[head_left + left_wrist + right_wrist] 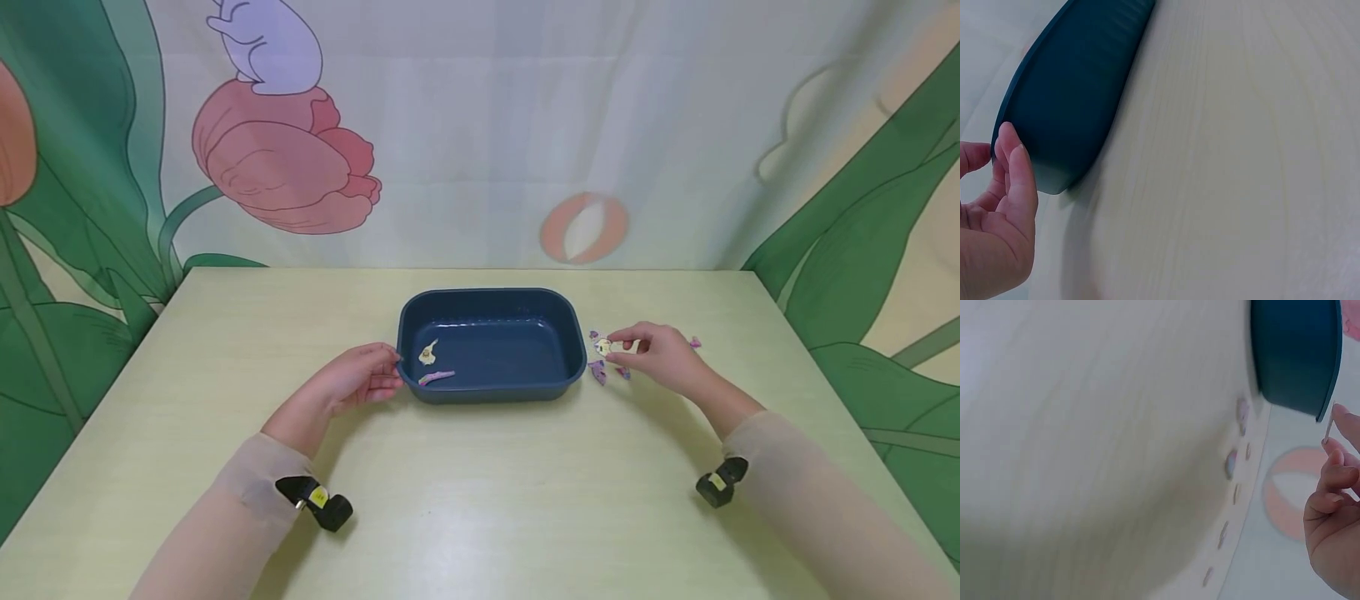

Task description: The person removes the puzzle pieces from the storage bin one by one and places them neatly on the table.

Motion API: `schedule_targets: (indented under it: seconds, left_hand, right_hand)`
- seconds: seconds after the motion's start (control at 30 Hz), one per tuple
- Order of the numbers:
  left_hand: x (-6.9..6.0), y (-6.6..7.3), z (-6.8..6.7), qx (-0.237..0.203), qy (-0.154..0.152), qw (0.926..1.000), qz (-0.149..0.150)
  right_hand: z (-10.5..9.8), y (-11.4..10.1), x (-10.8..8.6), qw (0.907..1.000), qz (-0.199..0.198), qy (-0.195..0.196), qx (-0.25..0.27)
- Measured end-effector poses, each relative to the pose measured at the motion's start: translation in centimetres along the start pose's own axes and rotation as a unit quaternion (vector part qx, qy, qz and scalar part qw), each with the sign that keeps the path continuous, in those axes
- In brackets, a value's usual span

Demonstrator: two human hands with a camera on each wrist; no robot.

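A dark blue rectangular basin stands mid-table. My left hand pinches its left rim between thumb and fingers, as the left wrist view also shows. Inside the basin lie a cream flat piece and a narrow purple piece. Off the basin's right side, my right hand pinches a thin cream piece with dark marks by its edge. In the right wrist view this thin piece is seen edge-on, close to the basin's rim. What is printed on it is too small to tell.
Several small purple pieces lie on the table right of the basin, below and around my right hand. One pink-purple piece lies farther right. A printed curtain hangs behind the pale wooden table.
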State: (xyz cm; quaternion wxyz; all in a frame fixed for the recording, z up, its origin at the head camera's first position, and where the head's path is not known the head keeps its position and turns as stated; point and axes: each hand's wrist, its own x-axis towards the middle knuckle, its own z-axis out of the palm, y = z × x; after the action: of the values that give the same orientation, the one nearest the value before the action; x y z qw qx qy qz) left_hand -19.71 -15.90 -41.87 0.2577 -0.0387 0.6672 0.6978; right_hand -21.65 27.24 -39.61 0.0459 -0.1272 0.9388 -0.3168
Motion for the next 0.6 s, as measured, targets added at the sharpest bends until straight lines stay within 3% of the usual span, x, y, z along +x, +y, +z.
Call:
schedule_targets:
  seconds: [0.23,0.6]
  left_hand:
    - [-0.1,0.0,-0.1,-0.011,-0.001,0.9999,0.0]
    - [-0.4,0.3,0.0,-0.006,-0.002,1.0,0.0]
  right_hand:
    - [-0.6,1.5,-0.5,0.9982,0.06,-0.009,-0.001]
    - [-1.3,4.4,-1.5,0.9963,0.082,-0.021,-0.011]
